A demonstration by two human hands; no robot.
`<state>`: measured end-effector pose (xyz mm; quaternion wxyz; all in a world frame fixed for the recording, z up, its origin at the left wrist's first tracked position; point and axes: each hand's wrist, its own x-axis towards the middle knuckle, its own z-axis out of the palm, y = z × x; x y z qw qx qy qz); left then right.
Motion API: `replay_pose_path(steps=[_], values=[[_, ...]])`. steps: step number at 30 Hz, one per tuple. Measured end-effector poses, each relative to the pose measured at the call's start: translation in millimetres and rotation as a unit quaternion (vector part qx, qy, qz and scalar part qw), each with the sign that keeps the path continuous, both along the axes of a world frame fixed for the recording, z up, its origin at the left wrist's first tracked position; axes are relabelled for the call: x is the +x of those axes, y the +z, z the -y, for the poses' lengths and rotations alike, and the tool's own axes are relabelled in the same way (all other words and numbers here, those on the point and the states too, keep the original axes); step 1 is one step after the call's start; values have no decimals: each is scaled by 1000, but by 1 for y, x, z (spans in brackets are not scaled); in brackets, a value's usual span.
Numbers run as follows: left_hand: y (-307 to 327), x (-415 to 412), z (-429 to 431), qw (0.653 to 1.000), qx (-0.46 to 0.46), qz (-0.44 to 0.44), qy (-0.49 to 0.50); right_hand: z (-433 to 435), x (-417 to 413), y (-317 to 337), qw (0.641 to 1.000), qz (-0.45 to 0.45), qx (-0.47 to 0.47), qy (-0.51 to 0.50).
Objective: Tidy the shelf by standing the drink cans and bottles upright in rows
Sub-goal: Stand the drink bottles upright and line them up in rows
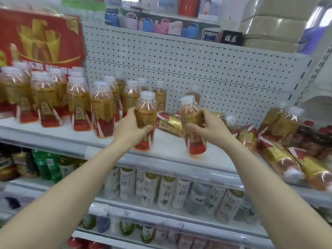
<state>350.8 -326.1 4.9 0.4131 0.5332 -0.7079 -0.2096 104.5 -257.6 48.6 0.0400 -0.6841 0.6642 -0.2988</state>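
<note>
On the white shelf my left hand grips an upright tea bottle with a gold and red label and a white cap. My right hand holds a second bottle of the same kind, tilted slightly left, its base near the shelf's front edge. To the left, several like bottles stand upright in rows. One bottle lies on its side between my hands, further back. A heap of fallen bottles lies at the right.
A red gift box stands behind the left rows. A perforated white back panel closes the shelf. Lower shelves hold white-labelled tea bottles and green bottles. The top shelf carries small coloured items.
</note>
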Motion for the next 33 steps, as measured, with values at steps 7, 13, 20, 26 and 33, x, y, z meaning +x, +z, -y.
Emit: replay_pose_path(steps=[7, 13, 20, 26, 33], values=[[1, 41, 7, 999, 0, -9, 50, 61, 69, -14, 985, 166, -26, 37], [-2, 45, 14, 997, -19, 7, 73, 110, 98, -29, 975, 220, -15, 30], [-4, 43, 20, 996, -39, 22, 75, 138, 113, -34, 977, 213, -19, 23], [-12, 42, 19, 994, -75, 2, 74, 125, 95, -38, 983, 180, -20, 31], [-11, 3, 8, 926, -345, 136, 71, 89, 6, -38, 990, -75, -81, -92]])
